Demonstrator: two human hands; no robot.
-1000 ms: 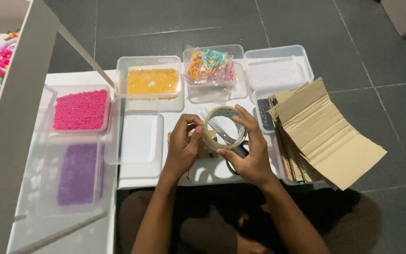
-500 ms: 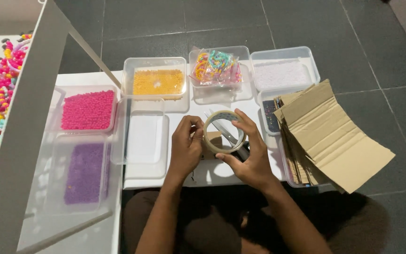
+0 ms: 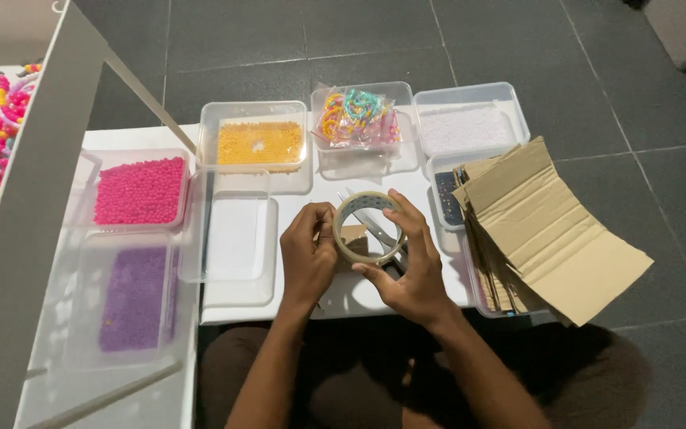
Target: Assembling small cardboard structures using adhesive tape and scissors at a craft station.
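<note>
Above the near edge of a low white table [image 3: 311, 298], a person holds a roll of clear tape [image 3: 369, 228] between both hands, the ring tilted so that its open centre faces up toward the camera and its axis leans slightly away from the body. The left hand [image 3: 309, 253] is curled against the roll's left side, fingers closed on the rim; the right hand [image 3: 408, 266] wraps the right and near side, thumb and fingers gripping the ring. Beyond the roll stand a tub of orange beads [image 3: 256, 143], a bag of multicoloured rings [image 3: 356, 115] in a clear tray, and a tub of white beads [image 3: 470, 127]. Left of the roll lie an empty clear tray [image 3: 232, 238], a tub of pink beads [image 3: 140, 191] and a tub of purple beads [image 3: 132, 298]. Right of it, a stack of folded cardboard sheets [image 3: 549, 230] fans out. Compared with half a second ago, the grip and the roll's tilt look unchanged.
</note>
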